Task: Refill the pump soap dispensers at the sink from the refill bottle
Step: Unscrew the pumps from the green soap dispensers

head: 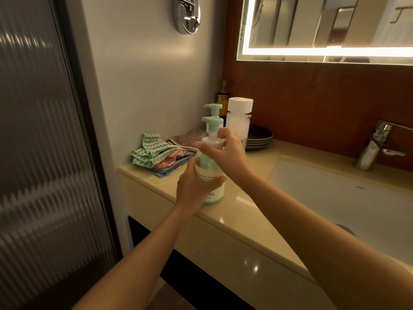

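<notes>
On the counter my left hand grips the dispenser, my right hand at twelve o'clock pinching its collar, to unscrew it next, I judge.

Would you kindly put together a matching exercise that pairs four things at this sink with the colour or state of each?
Things:
1. front pump dispenser
2. plates
3. cloths
4. tap

States:
A. shiny metal
B. held by the left hand and right hand
C. dark, stacked
D. folded in a pile, green zigzag on top

Pairs: 1-B, 2-C, 3-D, 4-A.
</notes>
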`<state>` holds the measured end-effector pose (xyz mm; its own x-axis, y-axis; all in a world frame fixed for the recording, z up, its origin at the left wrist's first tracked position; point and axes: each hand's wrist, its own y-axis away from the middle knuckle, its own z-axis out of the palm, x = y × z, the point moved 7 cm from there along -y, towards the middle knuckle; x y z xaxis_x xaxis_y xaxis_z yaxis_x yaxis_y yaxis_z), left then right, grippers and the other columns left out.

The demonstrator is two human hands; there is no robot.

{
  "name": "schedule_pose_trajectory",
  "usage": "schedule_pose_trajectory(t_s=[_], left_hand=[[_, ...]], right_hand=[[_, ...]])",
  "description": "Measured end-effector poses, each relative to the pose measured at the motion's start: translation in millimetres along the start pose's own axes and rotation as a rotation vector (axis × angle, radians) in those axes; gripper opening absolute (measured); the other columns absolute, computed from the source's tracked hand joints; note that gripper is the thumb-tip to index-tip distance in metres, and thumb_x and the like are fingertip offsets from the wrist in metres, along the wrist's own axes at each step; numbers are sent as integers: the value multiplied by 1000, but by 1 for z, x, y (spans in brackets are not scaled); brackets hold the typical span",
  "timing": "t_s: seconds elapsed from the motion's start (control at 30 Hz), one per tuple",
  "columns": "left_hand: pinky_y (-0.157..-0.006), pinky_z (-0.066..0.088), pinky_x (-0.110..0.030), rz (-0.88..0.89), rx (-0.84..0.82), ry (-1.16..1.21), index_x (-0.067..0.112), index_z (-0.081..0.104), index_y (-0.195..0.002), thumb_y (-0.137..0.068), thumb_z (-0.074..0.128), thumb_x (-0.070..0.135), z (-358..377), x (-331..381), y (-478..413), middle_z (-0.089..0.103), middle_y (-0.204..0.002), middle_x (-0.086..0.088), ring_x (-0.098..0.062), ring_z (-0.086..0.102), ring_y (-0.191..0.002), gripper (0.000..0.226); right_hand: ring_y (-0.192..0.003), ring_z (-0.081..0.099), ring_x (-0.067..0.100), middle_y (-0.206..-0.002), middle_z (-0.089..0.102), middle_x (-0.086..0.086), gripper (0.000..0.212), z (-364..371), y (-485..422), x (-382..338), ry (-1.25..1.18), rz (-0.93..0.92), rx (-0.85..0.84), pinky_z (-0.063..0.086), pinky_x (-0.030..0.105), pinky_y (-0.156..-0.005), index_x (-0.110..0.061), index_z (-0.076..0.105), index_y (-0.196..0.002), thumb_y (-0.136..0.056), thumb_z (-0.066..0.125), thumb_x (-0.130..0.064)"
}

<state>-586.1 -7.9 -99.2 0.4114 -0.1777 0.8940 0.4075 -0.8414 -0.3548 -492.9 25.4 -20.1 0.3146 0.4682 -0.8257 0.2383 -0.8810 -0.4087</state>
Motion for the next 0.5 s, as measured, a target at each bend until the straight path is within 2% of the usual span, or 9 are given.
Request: schedule_pose_trajectory(t_s=[0.1, 0.17, 0.27, 0.37, 0.43, 0.5], left_hand=[[-92, 47, -38, -11, -18, 12, 22, 43, -127, -64, 81, 35, 1, -1, 0, 60, -119, 4, -15, 55, -110, 75], [-90, 48, -36, -7, -19, 21, 23, 44, -126, -64, 81, 31, 0, 0, 1, 60, -115, 6, -14, 56, -107, 72], [-89, 47, -34, 0, -27, 26, 24, 44, -125, -65, 80, 27, 0, 2, 1, 57, -107, 10, -11, 54, -101, 70], [-87, 46, -32, 1, -35, 25, 24, 43, -125, -66, 80, 28, 0, 2, 1, 57, -107, 10, -9, 53, -101, 70], [-86, 47, -32, -2, -32, 24, 24, 44, -124, -66, 80, 30, 0, 1, 1, 59, -109, 9, -11, 55, -103, 69], [-86, 48, -34, -4, -23, 24, 24, 46, -123, -64, 80, 33, -1, 0, 1, 61, -109, 9, -12, 56, -103, 69]], right_hand=[[-103, 49, 14, -112, 47, -2, 53, -6, 1, -5, 48, -42, 67, 40, 23, -79, -16, 45, -120, -77, 72, -33], [-104, 49, 14, -118, 49, 2, 49, -4, 3, -7, 0, -49, 29, 39, 23, -81, -17, 42, -124, -82, 66, -23], [-103, 44, 12, -132, 47, 4, 54, 1, 10, -10, -88, -50, -54, 38, 28, -86, -22, 31, -135, -88, 57, -16], [-108, 45, 11, -133, 44, 1, 60, 1, 7, -10, -22, -68, -24, 38, 26, -84, -23, 32, -135, -84, 64, -30], [-109, 49, 15, -124, 48, 1, 60, -3, 2, -7, 77, -64, 58, 43, 26, -82, -20, 40, -127, -78, 68, -41], [-102, 51, 15, -113, 50, 0, 52, -9, 1, -6, 137, -54, 110, 48, 27, -82, -19, 46, -116, -76, 70, -43]])
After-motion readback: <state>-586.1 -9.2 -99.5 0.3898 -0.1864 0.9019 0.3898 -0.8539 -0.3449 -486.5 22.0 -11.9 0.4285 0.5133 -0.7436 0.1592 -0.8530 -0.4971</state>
